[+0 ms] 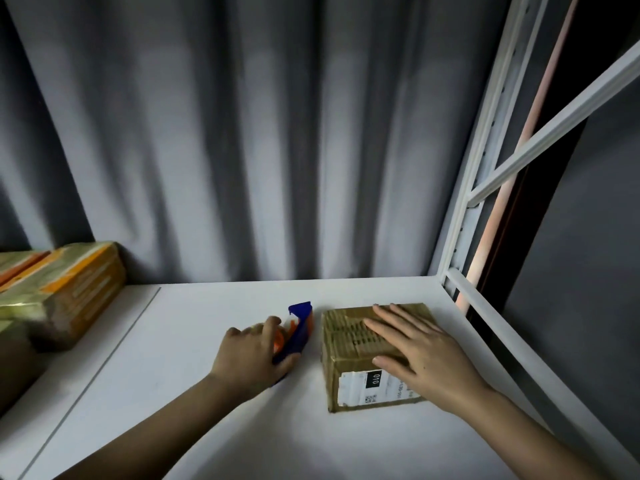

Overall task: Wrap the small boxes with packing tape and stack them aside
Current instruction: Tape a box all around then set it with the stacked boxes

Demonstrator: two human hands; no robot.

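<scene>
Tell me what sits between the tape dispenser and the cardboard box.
Nothing: in the head view only a bare strip of white shelf separates the tape dispenser, held by the left hand, from the cardboard box.

We see brown box (363, 344), white label (367, 388) with black patch | blue-and-orange tape dispenser (298, 327) | white shelf (207, 393) | grey curtain (242, 133) | yellow-orange packages (69, 285)

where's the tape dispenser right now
In the head view, the blue and orange tape dispenser lies on the white shelf just left of the small box, gripped by the left hand.
</scene>
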